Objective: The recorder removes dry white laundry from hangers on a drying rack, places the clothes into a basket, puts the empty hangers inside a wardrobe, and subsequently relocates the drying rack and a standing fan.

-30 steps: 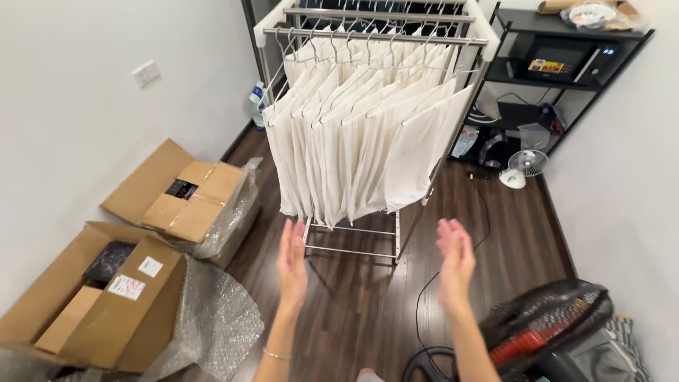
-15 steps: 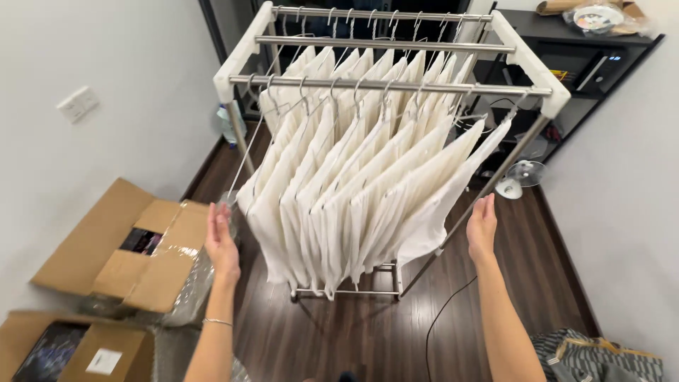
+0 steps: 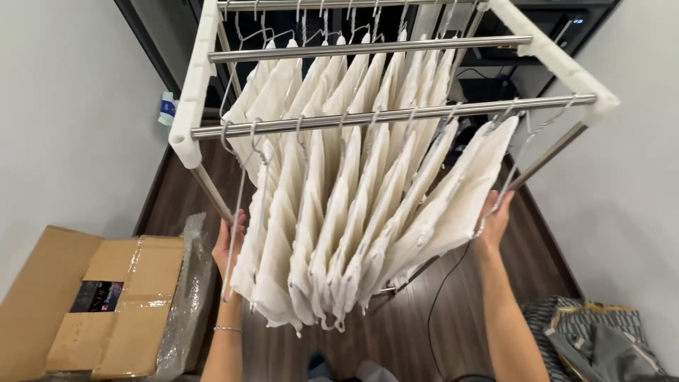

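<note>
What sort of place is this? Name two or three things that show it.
Probably a spare room at home used for packing or storing goods. A clothes rack holds rows of white cloth bags, an open cardboard box sits on the dark wood floor, and the hands reach either side.

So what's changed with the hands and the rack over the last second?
Both hands went from raised and open in front of the rack to its two sides: the left hand now lies against the outermost white bag, and the right hand touches the far-side bag. The view has closed in on the rack. The bags hang as before; the cardboard box is unmoved.
</note>
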